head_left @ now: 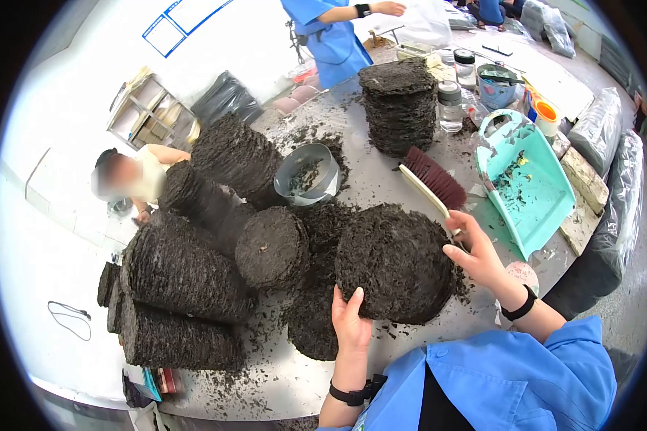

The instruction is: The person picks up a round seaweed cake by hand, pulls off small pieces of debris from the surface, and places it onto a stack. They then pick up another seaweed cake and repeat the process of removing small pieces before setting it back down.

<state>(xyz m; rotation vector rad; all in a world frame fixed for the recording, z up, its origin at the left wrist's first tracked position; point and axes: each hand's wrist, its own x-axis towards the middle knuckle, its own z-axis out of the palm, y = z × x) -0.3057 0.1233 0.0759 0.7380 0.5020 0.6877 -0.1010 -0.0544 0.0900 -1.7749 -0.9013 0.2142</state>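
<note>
A thick, round cake of dark, flaky material (pixel 392 262) is tilted up in front of me. My left hand (pixel 353 327) grips its lower left edge, thumb on the near face and fingers hidden behind. At its right edge, my right hand (pixel 479 253) has its thumb and fingers curled around the end of a brush's pale handle (pixel 425 188). The dark red bristles (pixel 438 177) point away to the upper right. Another dark round cake (pixel 313 327) lies under and left of the held one. Loose dark crumbs surround both hands.
Stacks of dark cakes (pixel 183 269) lie on the left, and another stack (pixel 399 108) stands at the back. A round metal ring (pixel 307 174) sits mid-table. To the right are a turquoise dustpan (pixel 546 208), jars (pixel 450 106) and a bucket (pixel 497 90). Two people are across the table.
</note>
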